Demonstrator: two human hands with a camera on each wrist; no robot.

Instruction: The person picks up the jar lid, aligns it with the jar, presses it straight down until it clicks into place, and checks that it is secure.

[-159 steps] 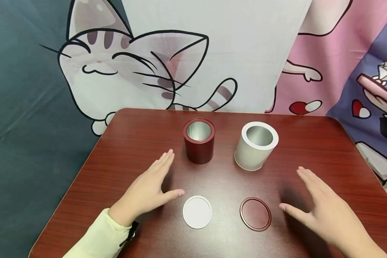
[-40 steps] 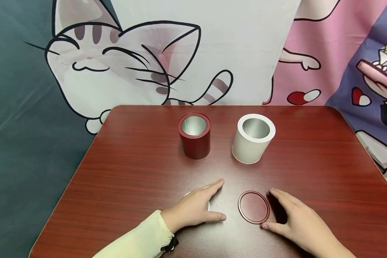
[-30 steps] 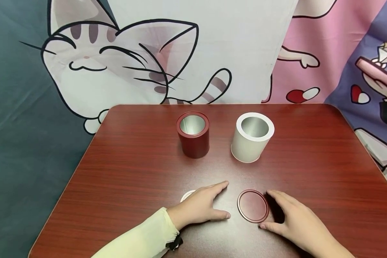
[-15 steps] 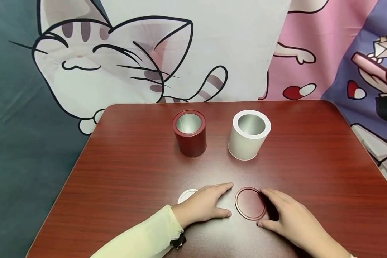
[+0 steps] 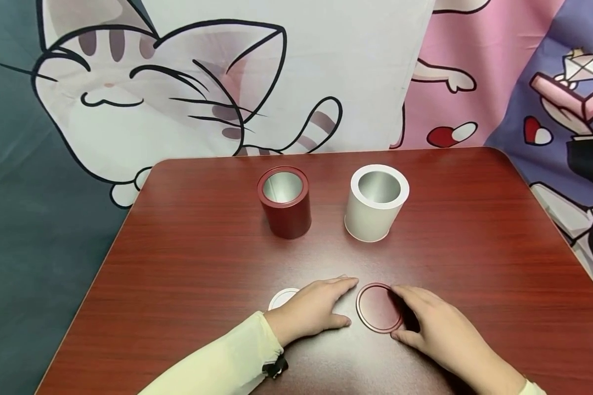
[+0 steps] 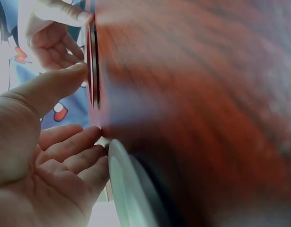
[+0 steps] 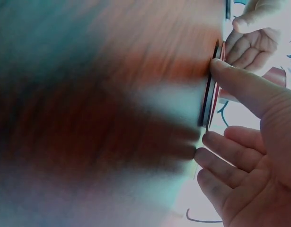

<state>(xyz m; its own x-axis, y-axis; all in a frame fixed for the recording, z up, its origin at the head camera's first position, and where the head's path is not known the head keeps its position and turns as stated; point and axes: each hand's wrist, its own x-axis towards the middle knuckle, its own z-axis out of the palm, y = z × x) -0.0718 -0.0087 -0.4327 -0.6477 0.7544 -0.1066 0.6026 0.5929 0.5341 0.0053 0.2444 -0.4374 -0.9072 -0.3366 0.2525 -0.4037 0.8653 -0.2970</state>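
A dark red round lid (image 5: pixel 375 310) lies flat on the table between my two hands. My right hand (image 5: pixel 440 329) is at its right side, thumb and index fingertips right at the rim; in the right wrist view they span the lid's edge (image 7: pixel 210 94), the fingers loosely bent. My left hand (image 5: pixel 312 308) rests low to the lid's left, thumb and fingers spread apart and holding nothing. Behind the left wrist a white round lid (image 5: pixel 280 298) shows partly, the rest hidden by that hand; its pale rim (image 6: pixel 124 184) rises close to the fingers in the left wrist view.
Toward the back of the reddish wood table (image 5: pixel 188 236) stand two uncovered cylindrical cans, a dark red one (image 5: pixel 287 216) on the left and a white one (image 5: pixel 370 222) on the right. A cartoon-printed cloth (image 5: pixel 356 71) hangs behind the table's far edge.
Since the earliest frame, my left hand has come right across the white lid and my right hand has come left to the red lid. Lately the right fingertips have closed in on its rim.
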